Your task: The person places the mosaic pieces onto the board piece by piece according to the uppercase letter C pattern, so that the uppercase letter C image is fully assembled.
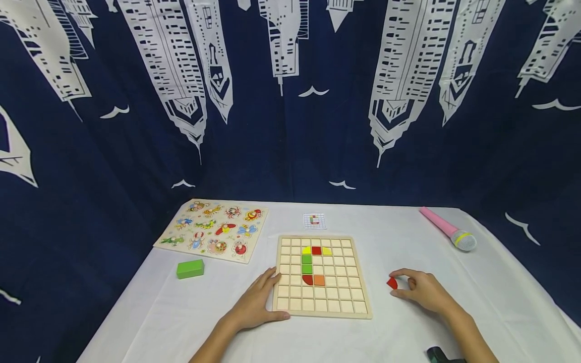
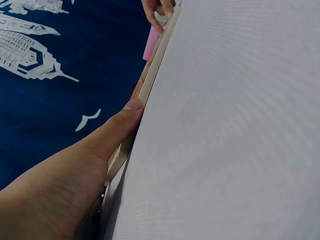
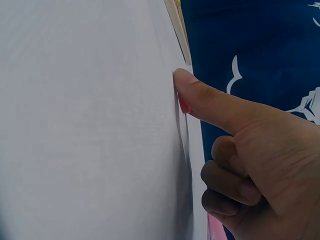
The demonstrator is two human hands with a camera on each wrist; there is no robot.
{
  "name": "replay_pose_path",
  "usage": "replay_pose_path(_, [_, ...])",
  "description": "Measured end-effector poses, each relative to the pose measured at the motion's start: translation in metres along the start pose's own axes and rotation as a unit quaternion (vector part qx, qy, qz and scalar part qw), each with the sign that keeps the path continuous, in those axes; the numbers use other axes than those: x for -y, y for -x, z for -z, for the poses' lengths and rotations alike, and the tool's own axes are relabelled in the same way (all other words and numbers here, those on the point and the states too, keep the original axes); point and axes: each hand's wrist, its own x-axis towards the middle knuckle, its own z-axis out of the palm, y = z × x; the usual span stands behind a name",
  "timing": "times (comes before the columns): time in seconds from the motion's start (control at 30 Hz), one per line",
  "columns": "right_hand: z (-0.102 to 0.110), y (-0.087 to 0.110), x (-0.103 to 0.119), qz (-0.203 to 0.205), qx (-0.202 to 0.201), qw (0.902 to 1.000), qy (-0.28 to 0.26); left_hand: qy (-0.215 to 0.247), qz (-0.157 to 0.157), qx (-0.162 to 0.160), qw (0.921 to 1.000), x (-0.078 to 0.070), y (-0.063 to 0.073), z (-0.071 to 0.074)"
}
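1. Navy curtain (image 1: 290, 126) w/ white upside-down skyscraper print hangs behind a table w/ white cloth (image 1: 408, 333).
2. Landmark: wooden grid board (image 1: 321, 276), mid-table, nearest the person. Some cells hold coloured tiles in a C shape: yellow, red, yellow on top, two green down the left side, red and orange at the bottom.
3. Left hand (image 1: 256, 302) lies flat at the board's left edge, fingers straight and relaxed, fingertips touching the board's frame; it grips nothing. Left wrist view: thumb (image 2: 117, 130) against the board's side edge.
4. Right hand (image 1: 422, 290) sits on the cloth, right of the board and apart from it, pinching a small red tile (image 1: 392, 283) btwn thumb and index. Other fingers curled in. Right wrist view: thumb tip (image 3: 187, 85) pressed down on the cloth, a sliver of the red piece just under it.
5. Small pattern card (image 1: 314, 221) lies just behind the board, showing a similar C figure.
6. Animal peg puzzle (image 1: 213, 230) sits behind and left of the board, its edge near the table's back-left corner.
7. Green block (image 1: 190, 268) lies left of the board, in front of the peg puzzle.
8. Pink toy microphone (image 1: 447, 235) lies well right of the board, toward the back, grey head pointing at the right table edge.
9. Dark object (image 1: 437, 354) at the frame's bottom edge, by the right forearm; can't tell what it is.
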Motion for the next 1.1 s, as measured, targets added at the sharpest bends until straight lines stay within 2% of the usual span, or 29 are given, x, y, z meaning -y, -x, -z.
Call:
replay_pose_path(0.3, [0.0, 0.002, -0.002, -0.004, -0.007, 0.9999, 0.01, 0.001, -0.001, 0.001, 1.0, -0.001, 0.0, 0.001])
replay_pose_path(0.5, [-0.004, -0.001, 0.008, 0.016, -0.045, 0.9987, 0.016, 0.002, -0.002, 0.0, 1.0, -0.001, 0.0, 0.002])
replay_pose_path(0.67, [-0.013, -0.007, 0.033, 0.027, -0.072, 0.9967, 0.026, 0.005, -0.007, -0.005, 1.0, -0.001, 0.0, 0.002])
replay_pose_path(0.93, [-0.041, -0.017, 0.085, 0.04, -0.062, 0.9968, 0.029, 0.006, -0.009, -0.008, 0.9999, 0.0, 0.0, 0.0])
replay_pose_path(1.1, [-0.059, -0.021, 0.112, 0.033, -0.076, 0.9962, 0.027, 0.006, -0.006, -0.004, 1.0, -0.001, 0.0, 0.001])
